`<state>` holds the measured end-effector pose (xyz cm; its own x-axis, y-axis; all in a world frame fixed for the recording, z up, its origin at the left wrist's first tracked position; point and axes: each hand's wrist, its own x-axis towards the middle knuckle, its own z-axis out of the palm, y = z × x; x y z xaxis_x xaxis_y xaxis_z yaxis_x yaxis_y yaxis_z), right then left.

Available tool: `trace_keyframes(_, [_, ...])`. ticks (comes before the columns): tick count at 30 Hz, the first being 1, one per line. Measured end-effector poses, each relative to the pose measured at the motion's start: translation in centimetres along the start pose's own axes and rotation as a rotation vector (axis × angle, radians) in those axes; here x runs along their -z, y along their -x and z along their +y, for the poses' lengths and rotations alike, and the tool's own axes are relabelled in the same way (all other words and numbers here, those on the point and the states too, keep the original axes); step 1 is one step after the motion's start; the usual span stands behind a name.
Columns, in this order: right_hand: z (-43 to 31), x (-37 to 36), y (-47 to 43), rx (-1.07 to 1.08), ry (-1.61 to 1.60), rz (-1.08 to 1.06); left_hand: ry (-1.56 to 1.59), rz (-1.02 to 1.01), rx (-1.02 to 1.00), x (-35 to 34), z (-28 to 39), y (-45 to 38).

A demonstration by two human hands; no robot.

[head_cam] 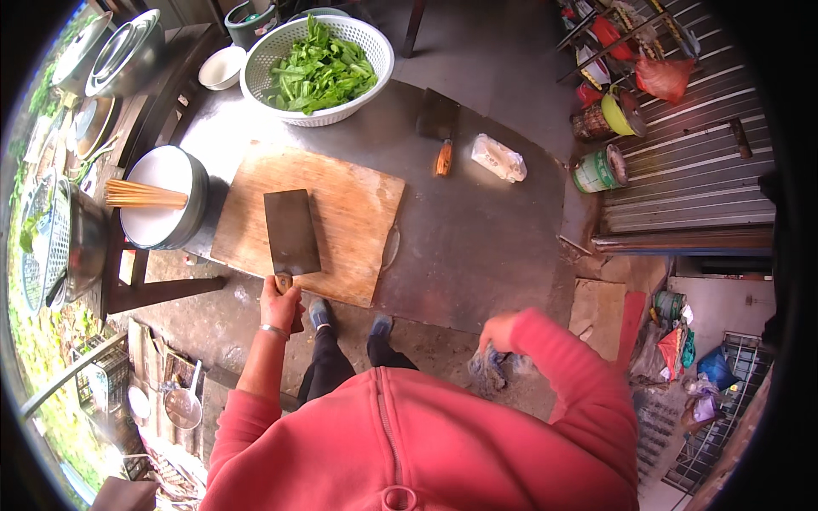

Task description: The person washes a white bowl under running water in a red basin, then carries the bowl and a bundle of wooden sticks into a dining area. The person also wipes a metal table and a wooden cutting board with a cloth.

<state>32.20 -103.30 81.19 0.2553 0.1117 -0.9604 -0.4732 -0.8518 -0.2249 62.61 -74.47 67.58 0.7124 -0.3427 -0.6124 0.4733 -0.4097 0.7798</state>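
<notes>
My left hand is closed around the wooden handle of a cleaver, whose broad dark blade is over the wooden cutting board. Off the table's near edge, at the right, my right hand grips a crumpled grey cloth that hangs down. A second cleaver with an orange-brown wooden handle lies on the metal table beyond the board. Beside it rests a white wrapped packet. Green leaves fill much of a white plastic colander at the table's far left.
Stacked bowls with wooden chopsticks across them stand left of the board. A small white bowl is beside the colander. Metal basins occupy a wooden bench at left. A green-labelled can and bags line the right wall.
</notes>
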Motion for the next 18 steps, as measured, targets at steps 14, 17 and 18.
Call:
trace_keyframes(14, [-6.2, 18.6, -16.7, 0.150, -0.547, 1.133, -0.876, 0.398, -0.440, 0.4, -0.7, -4.1])
trace_keyframes(17, [-7.3, 16.4, -19.7, 0.097, -0.430, 1.001, -0.943, 0.500, -0.520, 0.0, -0.1, -3.1])
trace_keyframes(18, [-6.9, 14.8, -19.3, 0.135, -0.234, 0.940, -0.916, 0.509, -0.564, -0.3, 0.2, -2.5])
